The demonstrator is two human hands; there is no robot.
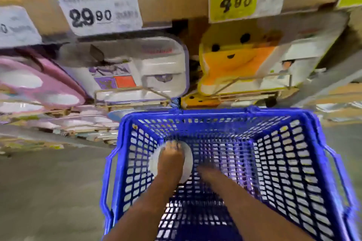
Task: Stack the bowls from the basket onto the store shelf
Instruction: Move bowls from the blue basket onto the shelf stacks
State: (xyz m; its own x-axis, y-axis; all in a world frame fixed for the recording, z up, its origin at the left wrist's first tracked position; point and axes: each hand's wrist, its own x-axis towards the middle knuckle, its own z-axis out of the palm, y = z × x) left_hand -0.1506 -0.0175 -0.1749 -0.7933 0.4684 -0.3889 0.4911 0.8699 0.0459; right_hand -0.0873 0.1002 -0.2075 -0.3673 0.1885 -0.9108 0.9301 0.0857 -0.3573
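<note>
A blue plastic basket (305, 162) stands on the floor in front of the store shelf (117, 103). Both my arms reach down into it. My left hand (171, 159) lies over a white bowl (188, 172) at the basket's near-left inside corner, fingers curled over its far rim. My right hand (205, 172) is blurred just right of the bowl, low in the basket; its fingers cannot be made out. The rest of the basket's bottom shows only mesh.
The shelf holds packed children's dishes: pink plates (39, 84) at left, a white divided tray (156, 68) in the middle, an orange animal-face plate (235, 64) at right. Price tags reading 29.90 (100, 13) and 4.80 (235, 3) hang above. Grey floor (49, 182) lies left of the basket.
</note>
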